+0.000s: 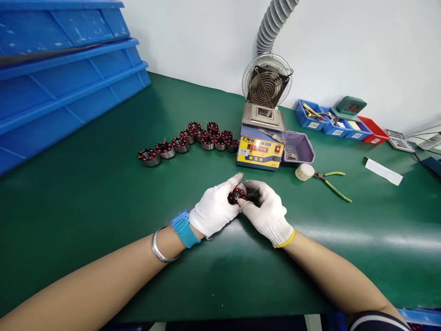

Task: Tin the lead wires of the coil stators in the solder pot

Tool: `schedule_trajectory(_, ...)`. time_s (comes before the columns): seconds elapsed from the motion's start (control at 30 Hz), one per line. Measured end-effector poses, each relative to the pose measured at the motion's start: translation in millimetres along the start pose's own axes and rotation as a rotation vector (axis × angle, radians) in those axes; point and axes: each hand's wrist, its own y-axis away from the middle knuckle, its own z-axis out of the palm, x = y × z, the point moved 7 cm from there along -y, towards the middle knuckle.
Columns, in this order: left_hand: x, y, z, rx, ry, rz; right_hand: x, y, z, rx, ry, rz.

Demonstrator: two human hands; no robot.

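Note:
Both my hands wear white gloves and meet over the green mat [103,193]. Between them is a small round stator [237,194] with red windings. My left hand [215,207] cups it from the left with the fingers curled round it. My right hand [265,209] pinches it from the right. A blue strap and a metal bangle sit on my left wrist. Several more red-wound stators [193,138] lie in a curved row on the mat beyond my hands.
A yellow-fronted solder pot [260,147] with a fan and grey hose [272,23] stands behind my hands. A purple tray [299,147], a white roll [304,171] and green-handled pliers [332,181] lie to the right. Stacked blue crates [62,73] fill the left; small parts bins [330,122] stand far right.

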Motion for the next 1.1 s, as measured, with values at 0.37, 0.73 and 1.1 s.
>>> schedule_trajectory(0.37, 1.7, 2.9, 8.8, -0.354, 0.604, -0.231, 8.1, -3.9, -13.5, 0.051, -0.086, -0.079)
schedule_trajectory(0.73, -6.8, -5.6, -35.3, 0.033, 0.532, -0.164, 1.5, -6.2, -23.7, 0.103, -0.041, -0.056)
schedule_trajectory(1.1, -4.5, 2.0, -52.6, 0.291, 0.551, -0.125, -2.1, -3.8, -20.7, 0.095, 0.010, -0.052)
